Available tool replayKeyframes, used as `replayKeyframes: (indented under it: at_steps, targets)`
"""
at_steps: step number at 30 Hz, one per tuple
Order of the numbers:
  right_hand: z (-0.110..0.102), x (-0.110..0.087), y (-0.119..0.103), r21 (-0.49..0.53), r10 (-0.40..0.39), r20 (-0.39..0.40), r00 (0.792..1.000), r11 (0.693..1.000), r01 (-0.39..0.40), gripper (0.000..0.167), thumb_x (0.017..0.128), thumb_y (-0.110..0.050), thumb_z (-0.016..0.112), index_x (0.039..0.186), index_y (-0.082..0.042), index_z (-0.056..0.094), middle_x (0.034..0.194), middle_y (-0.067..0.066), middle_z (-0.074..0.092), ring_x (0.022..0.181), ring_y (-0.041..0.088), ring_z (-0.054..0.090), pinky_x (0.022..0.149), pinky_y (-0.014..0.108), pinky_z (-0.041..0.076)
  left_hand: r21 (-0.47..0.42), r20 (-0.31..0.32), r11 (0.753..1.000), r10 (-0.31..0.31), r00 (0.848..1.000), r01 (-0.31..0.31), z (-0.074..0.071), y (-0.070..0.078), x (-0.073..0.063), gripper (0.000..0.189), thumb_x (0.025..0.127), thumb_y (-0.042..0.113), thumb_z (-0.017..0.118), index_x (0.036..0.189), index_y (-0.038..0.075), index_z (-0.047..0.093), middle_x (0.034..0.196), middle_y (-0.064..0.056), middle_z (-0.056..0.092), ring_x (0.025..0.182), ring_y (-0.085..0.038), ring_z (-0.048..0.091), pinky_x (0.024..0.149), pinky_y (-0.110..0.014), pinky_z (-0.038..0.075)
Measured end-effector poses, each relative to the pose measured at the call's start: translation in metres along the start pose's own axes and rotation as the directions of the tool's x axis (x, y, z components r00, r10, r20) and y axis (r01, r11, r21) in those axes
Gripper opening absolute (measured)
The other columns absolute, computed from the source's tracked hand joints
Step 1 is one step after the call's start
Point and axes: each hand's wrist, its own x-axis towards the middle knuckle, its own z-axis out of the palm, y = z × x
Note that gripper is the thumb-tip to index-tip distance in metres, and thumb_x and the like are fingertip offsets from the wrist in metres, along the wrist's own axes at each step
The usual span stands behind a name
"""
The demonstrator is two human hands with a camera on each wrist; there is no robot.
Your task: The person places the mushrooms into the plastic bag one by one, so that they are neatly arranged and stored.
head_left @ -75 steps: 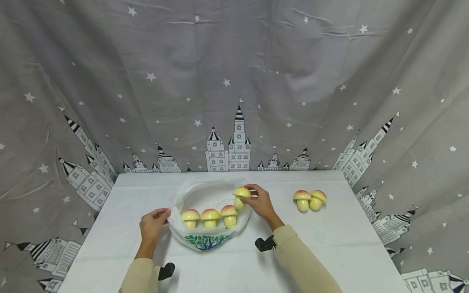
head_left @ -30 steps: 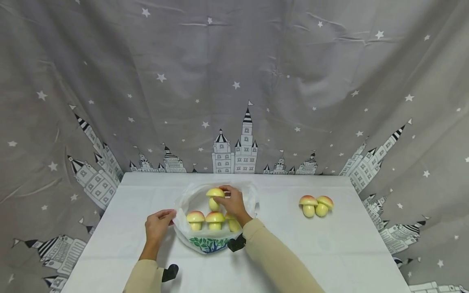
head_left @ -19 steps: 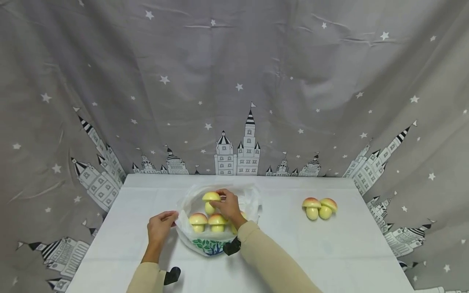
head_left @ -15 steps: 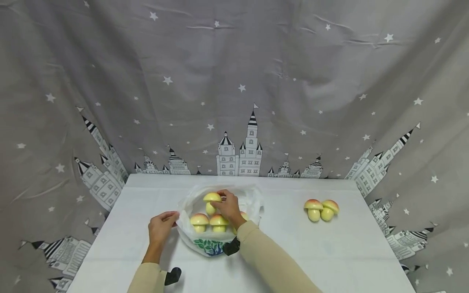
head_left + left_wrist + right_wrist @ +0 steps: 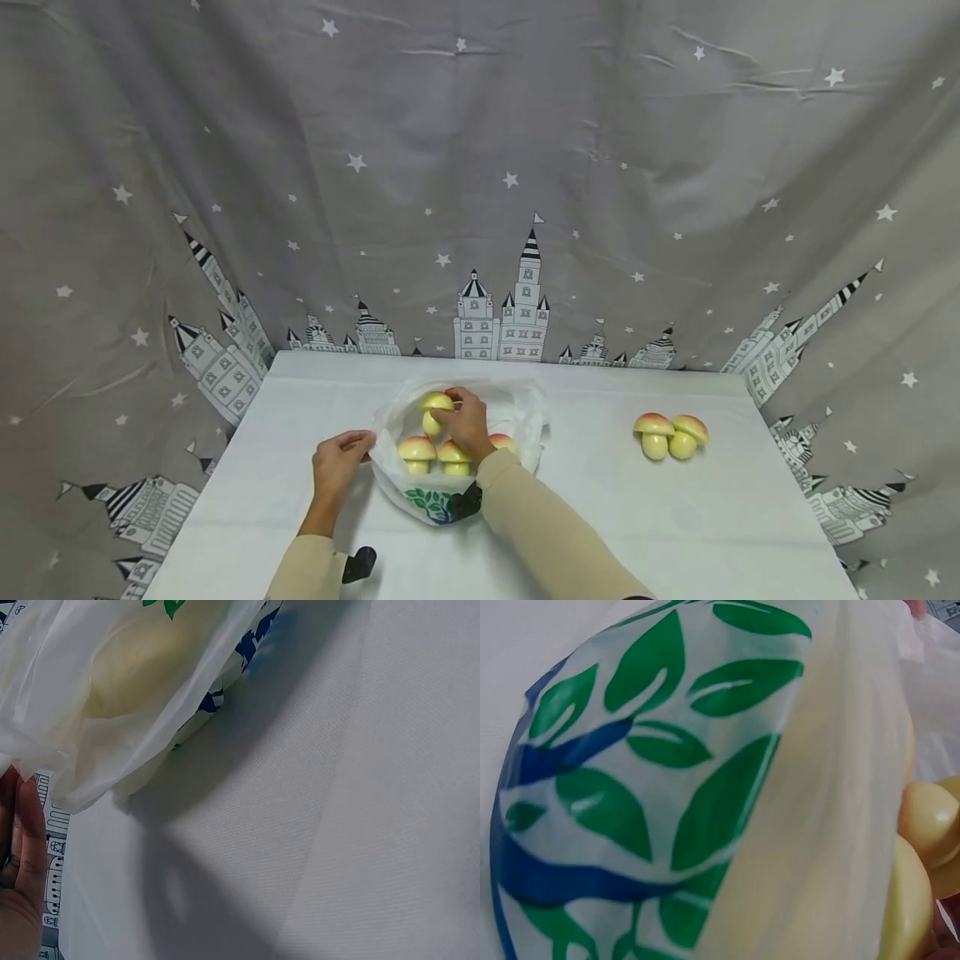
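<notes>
A white plastic bag point(image 5: 531, 454) with a green-leaf and blue-branch print lies with its mouth spread. My left hand point(image 5: 334, 468) pinches the left edge of its rim; in the left wrist view those fingers point(image 5: 28, 832) touch the thin plastic. Inside the bag's mouth, my right hand point(image 5: 467, 423) holds a yellow toy mushroom point(image 5: 437, 402) by its side, behind a front row. That row has a left mushroom point(image 5: 417, 450), a middle one point(image 5: 453, 452) and a right one point(image 5: 504, 441) partly hidden by my wrist. The right wrist view is mostly filled by the bag's printed side point(image 5: 652, 750).
Two more red-and-yellow toy mushrooms, one upright point(image 5: 654, 432) and one leaning point(image 5: 687, 437), sit side by side on the white table point(image 5: 720, 517), right of the bag. A grey curtain point(image 5: 585, 208) with stars and castles hangs behind the table.
My right hand has carried the mushroom leftward from the bag's right edge to behind the front row, then stayed nearly still. My left hand keeps its hold on the rim. The head view has shifted slightly.
</notes>
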Motion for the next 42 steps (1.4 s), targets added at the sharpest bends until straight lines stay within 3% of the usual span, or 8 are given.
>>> replayKeyframes:
  at_steps: [9,18,25,29,38,42]
  targets:
    - [0.008,0.002,0.0,-0.084,0.016,-0.02,1.0,0.996,-0.018,0.04,0.079,-0.015,0.078,0.114,-0.002,0.065,0.107,0.009,0.065,0.097,0.022,0.059,0.082,0.033,0.05,-0.011,0.001,1.0,0.003,1.0,-0.003,0.004,-0.003,0.0,0.028,0.091,0.018,0.066,0.104,-0.006,0.07,0.088,-0.014,0.073,0.064,-0.008,0.064,0.063,-0.015,0.046]
    - [0.013,0.001,0.001,-0.205,0.028,-0.004,1.0,0.978,-0.028,0.042,0.081,-0.022,0.077,0.117,-0.004,0.064,0.113,0.007,0.065,0.103,0.025,0.059,0.088,0.039,0.048,-0.01,0.001,1.0,-0.001,1.0,0.001,0.005,-0.002,-0.002,0.026,0.091,0.017,0.065,0.104,-0.006,0.07,0.09,-0.015,0.073,0.066,-0.01,0.065,0.063,-0.016,0.047]
    - [0.017,0.001,-0.001,-0.268,0.0,0.005,1.0,0.963,0.001,0.042,0.08,-0.025,0.077,0.116,-0.007,0.065,0.113,0.006,0.066,0.1,0.025,0.06,0.087,0.039,0.048,-0.014,-0.002,1.0,-0.011,1.0,0.011,0.006,-0.003,0.0,0.026,0.091,0.016,0.065,0.104,-0.006,0.07,0.089,-0.014,0.073,0.066,-0.009,0.064,0.063,-0.016,0.047]
    - [0.016,0.0,-0.003,-0.276,-0.005,0.021,1.0,0.961,0.011,0.043,0.079,-0.026,0.078,0.115,-0.006,0.064,0.111,0.007,0.066,0.097,0.025,0.061,0.085,0.039,0.049,-0.016,0.0,1.0,-0.008,1.0,0.008,0.005,-0.002,0.001,0.027,0.091,0.017,0.066,0.104,-0.006,0.07,0.09,-0.015,0.073,0.065,-0.008,0.064,0.063,-0.016,0.046]
    - [0.008,-0.004,-0.007,-0.268,0.032,0.066,0.997,0.963,-0.013,0.054,0.077,-0.026,0.08,0.123,-0.007,0.06,0.124,0.008,0.062,0.114,0.031,0.055,0.095,0.042,0.045,-0.006,-0.013,1.0,0.002,1.0,-0.003,0.005,-0.004,-0.001,0.027,0.09,0.017,0.066,0.103,-0.006,0.07,0.087,-0.013,0.073,0.065,-0.009,0.064,0.062,-0.017,0.046]
    - [0.0,-0.008,-0.009,-0.233,0.009,0.091,0.996,0.972,0.012,0.055,0.077,-0.022,0.08,0.125,-0.004,0.059,0.128,0.013,0.06,0.117,0.034,0.054,0.097,0.044,0.044,-0.008,-0.012,1.0,0.004,1.0,-0.004,0.005,-0.005,-0.001,0.027,0.091,0.018,0.066,0.103,-0.005,0.07,0.087,-0.013,0.073,0.065,-0.008,0.064,0.063,-0.016,0.045]
